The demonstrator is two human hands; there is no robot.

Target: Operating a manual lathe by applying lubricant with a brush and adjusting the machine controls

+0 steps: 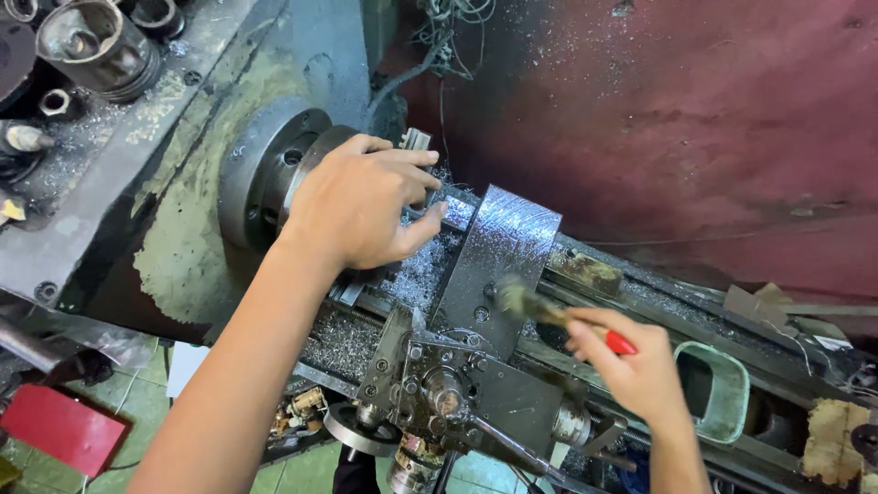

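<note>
Hands at a lathe, seen from above.
My left hand (361, 206) cups the chuck (274, 174), fingers curled on it. My right hand (631, 366) grips a brush (549, 311), whose long axis points up-left toward the swarf-covered carriage (498, 247).

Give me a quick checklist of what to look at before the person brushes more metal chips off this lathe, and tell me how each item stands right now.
1. Brush gripped in the right hand: ok, fingers wrap its red handle.
2. Left hand clear of the chuck: not ok, it rests right at the chuck face.
3. Chuck stopped: cannot tell from a single picture.
4. Chips within reach of the bristles: ok, they lie on the bed beside the carriage plate.
5. Hands protected: not ok, both are bare next to sharp swarf.
6. Tool post out of the brush path: ok, it sits lower, toward the person.
</note>
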